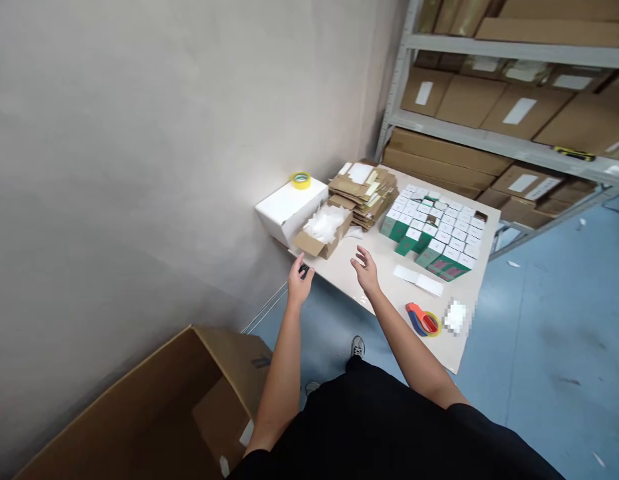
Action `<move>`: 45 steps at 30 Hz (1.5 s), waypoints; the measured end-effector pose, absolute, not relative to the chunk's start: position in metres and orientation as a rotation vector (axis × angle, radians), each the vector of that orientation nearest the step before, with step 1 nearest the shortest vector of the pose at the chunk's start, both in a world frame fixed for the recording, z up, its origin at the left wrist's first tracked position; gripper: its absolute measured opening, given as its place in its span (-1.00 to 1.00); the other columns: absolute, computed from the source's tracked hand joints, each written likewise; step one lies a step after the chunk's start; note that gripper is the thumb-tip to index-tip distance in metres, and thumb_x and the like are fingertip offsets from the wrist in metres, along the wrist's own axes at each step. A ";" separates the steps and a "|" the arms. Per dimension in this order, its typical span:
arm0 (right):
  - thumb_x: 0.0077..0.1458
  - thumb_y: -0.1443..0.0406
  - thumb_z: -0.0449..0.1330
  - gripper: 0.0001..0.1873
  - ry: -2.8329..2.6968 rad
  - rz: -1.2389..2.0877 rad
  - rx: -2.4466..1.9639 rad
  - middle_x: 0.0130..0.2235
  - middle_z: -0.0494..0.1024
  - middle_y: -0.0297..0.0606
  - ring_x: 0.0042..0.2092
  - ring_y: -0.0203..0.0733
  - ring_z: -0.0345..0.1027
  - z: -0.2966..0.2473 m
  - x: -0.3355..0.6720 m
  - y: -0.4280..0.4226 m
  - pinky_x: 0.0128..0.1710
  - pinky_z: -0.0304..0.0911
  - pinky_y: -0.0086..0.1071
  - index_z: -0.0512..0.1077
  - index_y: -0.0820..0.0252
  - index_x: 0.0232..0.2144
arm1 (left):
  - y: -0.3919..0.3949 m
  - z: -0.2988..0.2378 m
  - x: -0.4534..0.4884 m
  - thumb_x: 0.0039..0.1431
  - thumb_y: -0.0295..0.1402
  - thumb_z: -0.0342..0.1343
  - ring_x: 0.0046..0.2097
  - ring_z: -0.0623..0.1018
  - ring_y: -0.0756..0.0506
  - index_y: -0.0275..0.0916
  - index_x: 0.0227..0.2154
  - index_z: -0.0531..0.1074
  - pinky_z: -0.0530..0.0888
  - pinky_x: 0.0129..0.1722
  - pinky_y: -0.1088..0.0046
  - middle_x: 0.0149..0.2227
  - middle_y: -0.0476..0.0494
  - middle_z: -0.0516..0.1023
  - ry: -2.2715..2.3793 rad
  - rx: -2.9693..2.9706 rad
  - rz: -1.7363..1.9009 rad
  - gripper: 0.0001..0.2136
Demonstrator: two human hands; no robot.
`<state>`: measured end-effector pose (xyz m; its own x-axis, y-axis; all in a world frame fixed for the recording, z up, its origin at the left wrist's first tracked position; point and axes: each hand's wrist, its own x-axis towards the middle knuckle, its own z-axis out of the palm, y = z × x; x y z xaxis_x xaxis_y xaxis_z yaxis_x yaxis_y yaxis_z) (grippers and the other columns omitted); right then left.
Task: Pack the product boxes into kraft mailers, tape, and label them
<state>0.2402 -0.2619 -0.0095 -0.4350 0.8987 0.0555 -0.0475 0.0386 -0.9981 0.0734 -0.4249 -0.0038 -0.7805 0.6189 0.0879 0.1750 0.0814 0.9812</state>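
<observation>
My left hand (300, 281) is raised near the table's front edge, fingers apart, with a small dark object just behind its fingertips that I cannot make out. My right hand (365, 270) hovers over the table (379, 293), fingers curved apart with nothing between them. Nearest to both hands is a small open cardboard box (312, 244) filled with crumpled white paper (325, 223). To the right of my right hand, many small white-topped green boxes (439, 230) stand packed in rows. A white folded strip (418, 280) lies in front of them.
A white box (292, 210) bears a yellow tape roll (300, 180). Behind is a pile of flattened cardboard (364, 193). An orange-and-blue tape dispenser (422, 320) lies near the right corner. A large open carton (229, 360) stands at lower left; shelving (489, 130) holds cartons behind.
</observation>
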 end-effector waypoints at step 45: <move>0.06 0.02 0.31 -0.21 -0.958 1.038 -1.502 0.38 0.34 -0.13 0.33 0.14 0.27 -0.061 0.301 0.009 0.29 0.25 0.07 0.35 0.00 0.32 | 0.014 -0.060 0.079 0.28 -0.19 0.23 0.39 0.33 -0.30 0.00 0.39 0.25 0.41 0.27 0.12 0.46 -0.19 0.19 1.315 1.213 0.974 -0.37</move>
<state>0.3013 0.0088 -0.0614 0.3089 0.9421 -0.1302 0.0545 -0.1542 -0.9865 0.0786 0.0142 -0.0599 0.0646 0.9843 -0.1643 0.1298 0.1549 0.9794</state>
